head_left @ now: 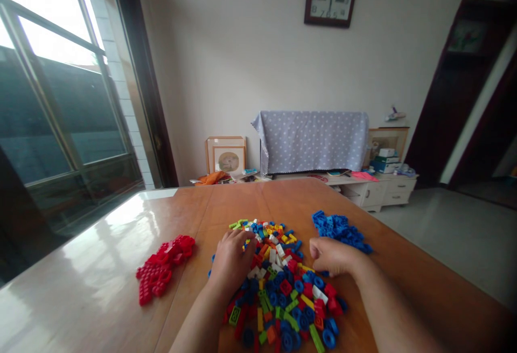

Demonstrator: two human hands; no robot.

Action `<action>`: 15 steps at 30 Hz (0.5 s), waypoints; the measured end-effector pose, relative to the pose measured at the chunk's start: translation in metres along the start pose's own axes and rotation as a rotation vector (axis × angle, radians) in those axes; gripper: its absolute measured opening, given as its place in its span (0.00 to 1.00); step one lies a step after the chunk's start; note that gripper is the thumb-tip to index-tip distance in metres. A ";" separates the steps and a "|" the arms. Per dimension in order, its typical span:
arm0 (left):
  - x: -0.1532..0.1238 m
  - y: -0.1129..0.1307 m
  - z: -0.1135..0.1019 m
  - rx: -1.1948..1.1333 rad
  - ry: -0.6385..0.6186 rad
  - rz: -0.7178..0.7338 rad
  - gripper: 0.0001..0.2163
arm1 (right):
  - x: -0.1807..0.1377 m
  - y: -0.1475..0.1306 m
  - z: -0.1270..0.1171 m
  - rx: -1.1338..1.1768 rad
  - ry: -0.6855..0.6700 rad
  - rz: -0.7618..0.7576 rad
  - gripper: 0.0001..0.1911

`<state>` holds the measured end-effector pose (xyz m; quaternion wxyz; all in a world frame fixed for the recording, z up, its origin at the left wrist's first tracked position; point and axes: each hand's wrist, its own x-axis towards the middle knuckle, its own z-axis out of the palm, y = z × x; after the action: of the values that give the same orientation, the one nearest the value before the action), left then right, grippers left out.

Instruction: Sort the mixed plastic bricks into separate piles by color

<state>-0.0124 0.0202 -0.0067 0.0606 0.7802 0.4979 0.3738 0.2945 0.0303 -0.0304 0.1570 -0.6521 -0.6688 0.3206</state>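
1. Mixed pile, bottom centre: its long axis runs up the frame, narrow end towards the centre.
2. Left hand: nearer, over the pile's upper-left edge; fingers bent, I cannot tell on what.
3. Right hand, right of centre: fingers curled together, contents hidden from me; the pile lies left and below.

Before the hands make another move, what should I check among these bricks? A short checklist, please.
1. Red pile apart from the mixed heap: ok, a gap shows.
2. Blue pile showing only blue: ok.
3. Mixed heap down to one colour: not ok; red, blue, green, yellow, orange and white show.
4. Left hand at the heap: ok.
5. Right hand empty: cannot tell; its curled fingers hide the grip.
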 end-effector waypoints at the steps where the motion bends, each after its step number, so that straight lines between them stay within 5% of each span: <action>1: 0.000 0.000 0.000 0.001 0.000 -0.001 0.11 | 0.002 -0.003 0.002 0.010 0.015 -0.039 0.09; 6: 0.000 0.001 -0.001 0.013 -0.013 -0.006 0.11 | 0.010 -0.017 0.009 0.143 0.114 -0.178 0.09; 11: 0.001 0.001 -0.001 0.019 -0.013 -0.016 0.12 | 0.021 -0.016 -0.006 1.077 0.384 -0.096 0.10; 15: 0.000 0.001 -0.001 0.017 -0.013 -0.010 0.12 | 0.029 -0.005 -0.026 1.373 0.529 -0.050 0.09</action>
<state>-0.0122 0.0195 -0.0054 0.0590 0.7805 0.5048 0.3642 0.3041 0.0650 -0.0138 0.6932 -0.4471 -0.2719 0.4956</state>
